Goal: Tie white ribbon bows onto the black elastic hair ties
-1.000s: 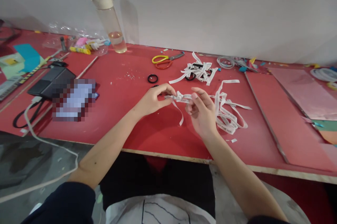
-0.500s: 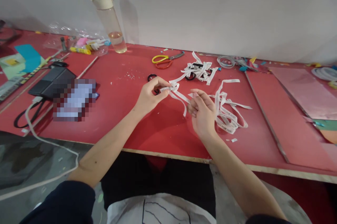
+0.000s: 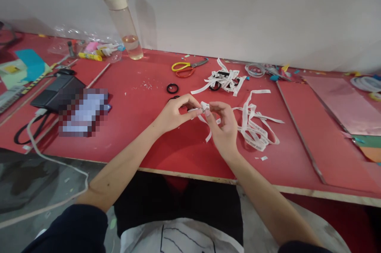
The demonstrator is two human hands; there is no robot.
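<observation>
"White ribbon (image 3: 205, 106), bunched small: where is it?"

"Over the table (image 3: 190, 152), between both hands. The left hand's (image 3: 172, 116) grip pinches it from nine o'clock, the right hand's (image 3: 224, 128) from three, thumb against fingers."

"How should it handle?"

"Nearly weightless and limp, maybe a little slick, I'd judge, but not fragile. Best pinched close to the bunch; the tail hanging towards six o'clock would only flop."

"Any writing?"

"'FOR YOU' on the ribbon tangle (image 3: 254, 146) at four o'clock; the ribbon heap's (image 3: 230, 82) print, at one, is too small."
</observation>
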